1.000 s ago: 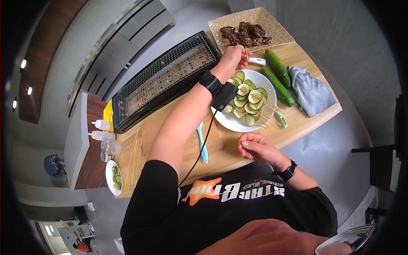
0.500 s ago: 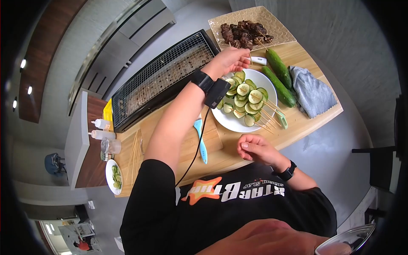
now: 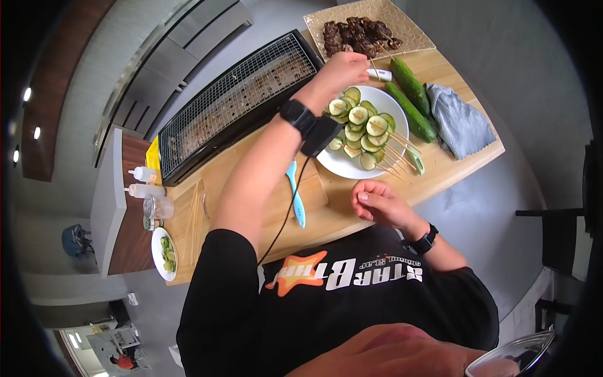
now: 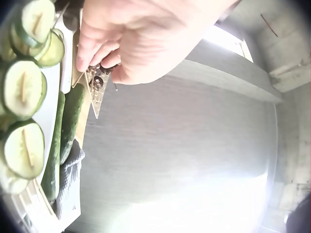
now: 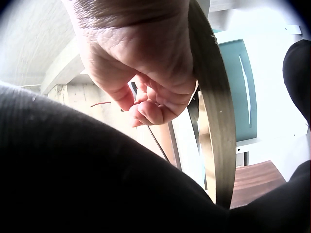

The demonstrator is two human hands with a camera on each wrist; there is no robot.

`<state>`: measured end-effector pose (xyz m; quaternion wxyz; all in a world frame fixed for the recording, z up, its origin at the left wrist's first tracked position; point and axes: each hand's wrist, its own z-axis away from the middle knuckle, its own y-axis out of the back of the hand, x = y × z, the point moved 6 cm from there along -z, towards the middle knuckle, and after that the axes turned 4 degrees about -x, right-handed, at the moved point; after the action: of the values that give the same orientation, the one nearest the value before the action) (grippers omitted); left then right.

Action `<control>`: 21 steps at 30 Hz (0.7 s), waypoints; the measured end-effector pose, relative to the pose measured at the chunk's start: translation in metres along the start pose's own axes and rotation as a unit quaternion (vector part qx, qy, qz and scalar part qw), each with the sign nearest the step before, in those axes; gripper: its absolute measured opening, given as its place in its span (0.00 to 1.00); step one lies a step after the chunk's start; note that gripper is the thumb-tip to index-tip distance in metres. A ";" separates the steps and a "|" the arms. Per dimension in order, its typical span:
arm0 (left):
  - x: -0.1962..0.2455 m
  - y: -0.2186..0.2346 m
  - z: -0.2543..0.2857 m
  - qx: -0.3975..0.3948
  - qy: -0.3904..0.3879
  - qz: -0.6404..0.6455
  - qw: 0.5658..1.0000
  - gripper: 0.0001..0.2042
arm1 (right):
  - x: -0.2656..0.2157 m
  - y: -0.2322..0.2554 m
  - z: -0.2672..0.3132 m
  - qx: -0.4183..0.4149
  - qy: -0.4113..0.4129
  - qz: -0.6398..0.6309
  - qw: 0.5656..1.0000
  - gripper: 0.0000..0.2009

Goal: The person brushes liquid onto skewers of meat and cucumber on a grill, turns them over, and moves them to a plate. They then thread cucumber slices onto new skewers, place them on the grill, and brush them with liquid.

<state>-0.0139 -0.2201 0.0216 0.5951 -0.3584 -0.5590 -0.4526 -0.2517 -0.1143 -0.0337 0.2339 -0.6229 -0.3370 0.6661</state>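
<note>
My left hand point(image 3: 339, 75) reaches over the near edge of the patterned tray point(image 3: 411, 41), on which several grilled meat skewers point(image 3: 361, 34) lie. Its fingers are curled, and a thin wooden skewer stick point(image 3: 375, 69) sticks out at the fingertips; in the left wrist view, the hand point(image 4: 138, 39) hides most of what they pinch. Just below that hand stands a white plate point(image 3: 342, 166) piled with skewered cucumber slices point(image 3: 377, 125). My right hand point(image 3: 384, 204) is held by the table's front edge, loosely curled with nothing in it, also seen in the right wrist view.
A black grill point(image 3: 242, 94) stands left of the plate. A white handle point(image 3: 380, 74), two whole cucumbers point(image 3: 411, 113) and a grey cloth point(image 3: 458, 122) lie to the right. A blue brush point(image 3: 296, 198), bare skewers point(image 3: 193, 220), bottles point(image 3: 146, 188) and a small dish point(image 3: 157, 261) are at left.
The stick at my left fingertips has swung rightward, toward the white handle. My right hand keeps its place, and the whole head view has shifted slightly.
</note>
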 end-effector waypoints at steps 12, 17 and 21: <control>-0.023 0.057 0.238 0.090 0.028 0.073 0.993 0.12 | -0.115 -0.026 0.043 0.219 0.166 0.595 0.755 0.05; -0.063 0.072 0.285 0.112 0.026 0.145 0.983 0.11 | -0.147 -0.019 0.027 0.278 0.145 0.789 0.529 0.07; -0.081 0.072 0.295 0.106 0.008 0.192 0.976 0.10 | -0.144 0.009 0.015 0.240 0.028 0.820 0.519 0.08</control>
<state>-0.0445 0.0903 -0.0180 0.7099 -0.3904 -0.5196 -0.2714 -0.2490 -0.2280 0.0566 -0.2656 -0.5620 0.5021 0.6013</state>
